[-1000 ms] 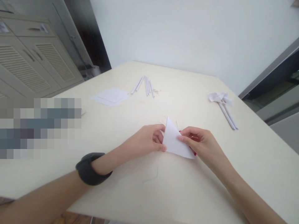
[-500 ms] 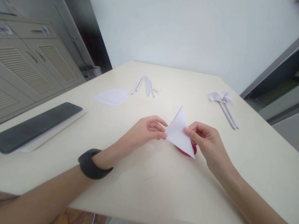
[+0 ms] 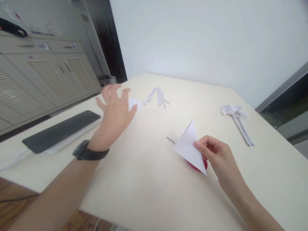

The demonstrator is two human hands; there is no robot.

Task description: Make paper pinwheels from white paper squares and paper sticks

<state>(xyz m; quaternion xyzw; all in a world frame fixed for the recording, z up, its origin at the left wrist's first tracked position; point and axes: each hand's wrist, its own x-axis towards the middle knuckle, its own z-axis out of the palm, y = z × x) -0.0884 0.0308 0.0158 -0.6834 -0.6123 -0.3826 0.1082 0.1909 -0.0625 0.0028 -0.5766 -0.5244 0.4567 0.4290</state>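
My right hand (image 3: 214, 149) pinches a folded white paper triangle (image 3: 190, 144) between thumb and fingers. Under the triangle lies a pair of scissors (image 3: 171, 140) with red handles; only the metal tip and part of the handles show. My left hand (image 3: 115, 112), slightly blurred, is raised over the far left of the table with its fingers spread, holding nothing. White paper sheets (image 3: 134, 103) lie partly hidden behind it. A dark wristband (image 3: 91, 150) is on my left wrist.
Several rolled paper sticks (image 3: 159, 96) lie at the back, beside small rubber-band-like loops (image 3: 168, 102). Two paper pinwheel-like pieces on sticks (image 3: 242, 128) rest at the right. A black-topped flat device (image 3: 62, 130) with a white cable lies at the left. A cabinet (image 3: 48, 73) stands beyond the table.
My left hand has let go of the triangle's left corner and moved up and left toward the paper sheets, fingers spreading. The scissors' tip now shows. My right hand still holds the triangle.
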